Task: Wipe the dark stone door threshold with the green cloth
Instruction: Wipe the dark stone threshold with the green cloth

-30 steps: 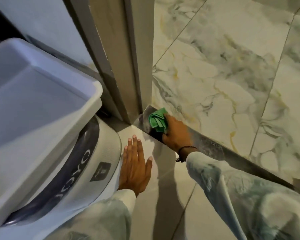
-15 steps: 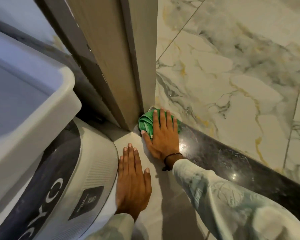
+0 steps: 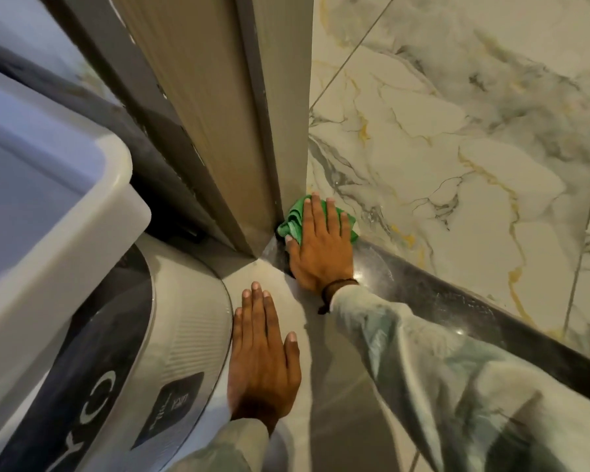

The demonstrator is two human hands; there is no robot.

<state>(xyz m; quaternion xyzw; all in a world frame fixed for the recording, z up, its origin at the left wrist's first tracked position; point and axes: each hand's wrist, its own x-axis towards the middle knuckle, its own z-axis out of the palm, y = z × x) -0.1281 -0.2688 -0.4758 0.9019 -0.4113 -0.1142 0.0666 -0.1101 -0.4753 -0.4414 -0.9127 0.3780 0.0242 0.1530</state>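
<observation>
Threshold (image 3: pixel 457 308) corner: green cloth (image 3: pixel 292 221) under right hand (image 3: pixel 321 247)

one head-worn wide-angle view looks steeply down, close over the floor (image 3: pixel 338 386) at a door frame (image 3: pixel 218 114) corner.

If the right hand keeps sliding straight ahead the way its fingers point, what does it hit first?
Probably nothing solid soon. The right hand presses the green cloth flat at the end of the dark stone threshold; its fingers point onto the marble-look floor tile, just right of the door frame. Depth is uncertain.
</observation>
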